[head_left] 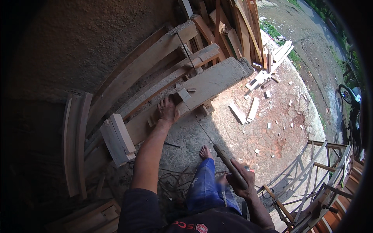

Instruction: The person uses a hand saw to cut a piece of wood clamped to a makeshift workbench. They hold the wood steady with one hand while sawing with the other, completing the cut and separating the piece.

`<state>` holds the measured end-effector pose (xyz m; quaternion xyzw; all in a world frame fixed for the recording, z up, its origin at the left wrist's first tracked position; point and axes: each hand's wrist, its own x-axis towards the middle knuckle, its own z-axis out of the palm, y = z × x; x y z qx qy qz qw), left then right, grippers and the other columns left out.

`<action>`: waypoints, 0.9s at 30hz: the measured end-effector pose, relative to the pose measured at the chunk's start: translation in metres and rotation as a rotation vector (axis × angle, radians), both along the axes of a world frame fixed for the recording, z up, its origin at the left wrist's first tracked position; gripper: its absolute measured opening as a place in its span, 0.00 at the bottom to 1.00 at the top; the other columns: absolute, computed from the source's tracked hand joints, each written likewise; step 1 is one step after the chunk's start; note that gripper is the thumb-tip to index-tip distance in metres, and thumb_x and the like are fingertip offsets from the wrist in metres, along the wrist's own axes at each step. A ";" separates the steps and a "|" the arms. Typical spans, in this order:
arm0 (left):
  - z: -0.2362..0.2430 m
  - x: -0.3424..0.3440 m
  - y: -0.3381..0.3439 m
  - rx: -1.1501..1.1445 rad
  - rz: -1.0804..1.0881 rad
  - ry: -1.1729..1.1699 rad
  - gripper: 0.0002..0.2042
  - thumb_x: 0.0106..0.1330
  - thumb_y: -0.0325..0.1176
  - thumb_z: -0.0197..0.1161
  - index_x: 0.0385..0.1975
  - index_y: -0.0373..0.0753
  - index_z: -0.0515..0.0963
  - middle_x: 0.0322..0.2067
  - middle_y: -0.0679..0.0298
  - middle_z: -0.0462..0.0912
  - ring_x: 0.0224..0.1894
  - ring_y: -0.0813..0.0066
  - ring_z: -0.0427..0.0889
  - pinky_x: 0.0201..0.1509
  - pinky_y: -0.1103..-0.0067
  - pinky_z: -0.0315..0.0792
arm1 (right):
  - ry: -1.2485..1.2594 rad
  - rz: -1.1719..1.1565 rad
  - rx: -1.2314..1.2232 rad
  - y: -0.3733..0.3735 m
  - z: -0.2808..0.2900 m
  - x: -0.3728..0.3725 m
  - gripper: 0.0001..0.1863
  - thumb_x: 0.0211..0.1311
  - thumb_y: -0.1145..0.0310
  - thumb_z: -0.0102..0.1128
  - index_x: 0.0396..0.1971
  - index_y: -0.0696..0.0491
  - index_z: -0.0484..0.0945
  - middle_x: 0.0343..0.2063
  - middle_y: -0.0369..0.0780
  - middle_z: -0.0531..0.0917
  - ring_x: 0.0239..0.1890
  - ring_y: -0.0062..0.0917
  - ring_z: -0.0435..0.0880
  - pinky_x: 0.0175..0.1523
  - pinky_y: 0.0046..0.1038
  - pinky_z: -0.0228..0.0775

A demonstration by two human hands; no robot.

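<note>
My left hand (168, 110) holds a short wooden block (179, 96) down on a wide, dusty plank (217, 79). Its fingers curl against the block's near end. In my right hand (241, 178), the fingers are wrapped round the long wooden handle (229, 163) of what looks like a saw, seen almost edge-on. A thin blade (204, 129) runs from that handle up to the block and seems to meet it. A small wood offcut (192, 89) lies on the plank just beyond the block.
Long beams (143, 68) run beside the plank along a rough wall (89, 42). Stacked boards (116, 136) stand at the left, and upright timber (241, 27) leans at the back. Offcuts (253, 110) litter the sunlit floor. A metal frame (311, 174) is at the right; cables (175, 176) lie near my legs.
</note>
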<state>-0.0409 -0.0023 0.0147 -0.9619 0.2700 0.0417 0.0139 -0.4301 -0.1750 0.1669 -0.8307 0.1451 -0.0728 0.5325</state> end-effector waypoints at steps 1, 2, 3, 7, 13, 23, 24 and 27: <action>-0.003 0.003 0.002 -0.004 -0.035 -0.021 0.35 0.52 0.47 0.63 0.61 0.38 0.66 0.56 0.49 0.67 0.60 0.48 0.66 0.63 0.53 0.64 | -0.019 -0.002 0.056 0.002 0.000 0.034 0.32 0.57 0.67 0.68 0.63 0.52 0.70 0.47 0.45 0.85 0.44 0.36 0.88 0.46 0.33 0.79; -0.013 0.006 0.012 -0.006 -0.065 -0.047 0.39 0.50 0.50 0.60 0.63 0.37 0.63 0.56 0.48 0.67 0.59 0.45 0.67 0.62 0.51 0.62 | -0.044 0.002 0.114 0.005 -0.001 0.062 0.32 0.57 0.67 0.68 0.63 0.52 0.70 0.47 0.45 0.85 0.44 0.36 0.88 0.46 0.33 0.79; -0.018 0.011 0.016 -0.012 -0.099 -0.073 0.42 0.48 0.53 0.56 0.65 0.36 0.61 0.57 0.46 0.66 0.58 0.43 0.67 0.62 0.48 0.61 | -0.032 0.004 0.130 0.008 -0.006 0.081 0.32 0.58 0.67 0.68 0.63 0.52 0.70 0.47 0.45 0.85 0.44 0.36 0.88 0.46 0.33 0.79; -0.021 0.017 0.022 -0.041 -0.087 -0.049 0.37 0.49 0.48 0.59 0.61 0.36 0.65 0.55 0.48 0.67 0.58 0.44 0.67 0.62 0.49 0.62 | -0.025 0.001 0.110 0.017 -0.020 0.076 0.32 0.57 0.67 0.69 0.63 0.51 0.70 0.46 0.44 0.85 0.44 0.36 0.88 0.47 0.32 0.79; 0.003 0.017 0.010 -0.022 -0.021 0.118 0.31 0.53 0.41 0.66 0.58 0.35 0.68 0.56 0.51 0.68 0.60 0.48 0.67 0.65 0.56 0.63 | -0.006 -0.012 -0.053 0.008 -0.008 -0.044 0.32 0.55 0.69 0.69 0.61 0.55 0.72 0.48 0.49 0.84 0.45 0.36 0.87 0.50 0.32 0.78; 0.018 0.024 0.017 -0.003 -0.009 -0.014 0.37 0.51 0.40 0.70 0.62 0.38 0.62 0.55 0.52 0.69 0.62 0.53 0.67 0.65 0.56 0.62 | -0.199 -0.188 0.332 0.028 -0.016 0.041 0.36 0.64 0.48 0.61 0.66 0.54 0.66 0.30 0.41 0.84 0.27 0.28 0.83 0.34 0.30 0.76; 0.029 0.015 0.003 0.008 0.019 0.049 0.38 0.52 0.39 0.70 0.63 0.38 0.61 0.55 0.52 0.69 0.62 0.52 0.66 0.65 0.56 0.62 | -0.256 -0.241 0.456 0.025 -0.008 0.022 0.38 0.66 0.43 0.56 0.67 0.54 0.64 0.29 0.40 0.82 0.26 0.26 0.80 0.32 0.30 0.74; 0.029 0.007 0.007 -0.056 -0.065 0.071 0.43 0.54 0.48 0.71 0.67 0.38 0.58 0.56 0.52 0.69 0.62 0.52 0.66 0.65 0.56 0.61 | -0.637 -0.276 0.797 0.022 0.047 0.017 0.41 0.68 0.32 0.39 0.68 0.51 0.61 0.32 0.45 0.77 0.26 0.25 0.74 0.27 0.26 0.67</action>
